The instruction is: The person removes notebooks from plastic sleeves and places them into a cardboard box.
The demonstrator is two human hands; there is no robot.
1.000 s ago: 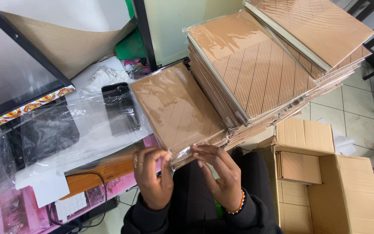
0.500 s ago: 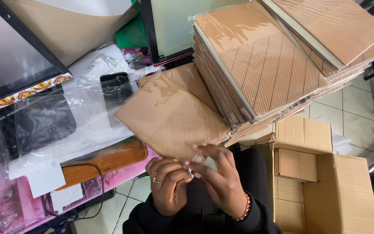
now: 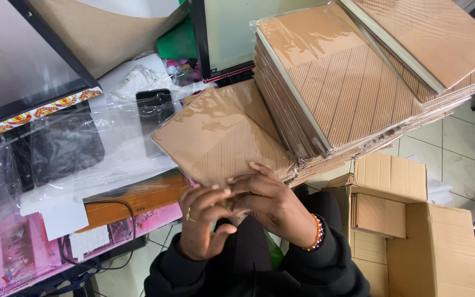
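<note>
Your left hand (image 3: 202, 220) and right hand (image 3: 273, 203) pinch the near edge of the wrapped brown board (image 3: 224, 137). Its far edge touches the stack of boards (image 3: 353, 88); open cardboard boxes (image 3: 413, 220) crowd your right.

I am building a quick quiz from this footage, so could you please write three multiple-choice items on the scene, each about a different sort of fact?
1. Where does the tall stack of wrapped boards lie relative to the hands?
A. above and to their right
B. below them on the floor
C. far left under the dark panel

2. What colour is the flat board that the hands grip?
A. blue
B. brown
C. white

3. How do the left hand and right hand stand?
A. wide apart
B. close together at the board's near edge
C. inside the cardboard box

Answers: 1 A, the stack fills the upper right; 2 B, kraft brown under clear wrap; 3 B, the fingers meet at the edge.
</note>
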